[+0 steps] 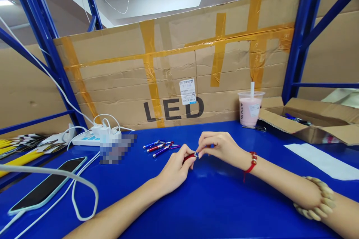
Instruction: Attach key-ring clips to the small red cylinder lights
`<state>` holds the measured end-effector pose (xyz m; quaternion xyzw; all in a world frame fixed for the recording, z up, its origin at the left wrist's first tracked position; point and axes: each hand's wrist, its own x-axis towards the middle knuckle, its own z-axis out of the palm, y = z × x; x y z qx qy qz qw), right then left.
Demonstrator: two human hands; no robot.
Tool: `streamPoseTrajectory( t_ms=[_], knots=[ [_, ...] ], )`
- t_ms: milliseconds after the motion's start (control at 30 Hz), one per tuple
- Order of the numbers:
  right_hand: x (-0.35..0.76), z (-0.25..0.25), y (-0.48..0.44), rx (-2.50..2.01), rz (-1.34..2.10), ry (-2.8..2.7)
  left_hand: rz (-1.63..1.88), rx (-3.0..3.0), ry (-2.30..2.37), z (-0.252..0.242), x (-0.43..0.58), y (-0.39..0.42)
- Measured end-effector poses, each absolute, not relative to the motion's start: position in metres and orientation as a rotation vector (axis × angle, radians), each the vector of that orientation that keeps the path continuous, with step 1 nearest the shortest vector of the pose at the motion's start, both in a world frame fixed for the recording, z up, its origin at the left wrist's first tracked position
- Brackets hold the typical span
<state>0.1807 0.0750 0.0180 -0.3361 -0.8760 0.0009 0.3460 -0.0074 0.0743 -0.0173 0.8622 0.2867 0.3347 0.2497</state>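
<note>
Red, glossy and probably metal: a slim barrel [190, 157] above the middle of the worktop [210, 198], pinched between thumb and fingers of the left hand [171, 168]. Points its silvery end at the right hand [223, 145], presumably to leave that end exposed while steadying the rest. Right fingertips drawn narrow, close against the silvery end; impossible to tell about any small part between them. Around the right wrist, a red cord bracelet [254, 161]; farther up, chunky pale beads [316, 198]. Beyond the left hand, toward the far edge, blue cylinder [151, 145], red cylinder [154, 148] and violet cylinder [161, 152], slanted side by side, likely for easy reach. Near the far edge, to the right, a plastic cup [249, 111] of pink drink, perhaps set back against spills. By the right edge, an open cardboard box [304, 130], flaps splayed, and a smooth white sheet [322, 162]. Toward the left edge, a flat phone [49, 186], white cables [56, 172] and a power strip [86, 140]. Upright along the far edge, a creased, taped cardboard panel [123, 89], possibly a screen.
</note>
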Motion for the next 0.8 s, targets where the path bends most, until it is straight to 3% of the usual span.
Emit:
streamPoseTrajectory(
  t_ms=[800],
  knots=[
    [0.1820,0.0118,0.0810,-0.860,0.103,-2.205,1.063,2.264,0.680,-0.0152,-0.0074,0.0781]
  ],
)
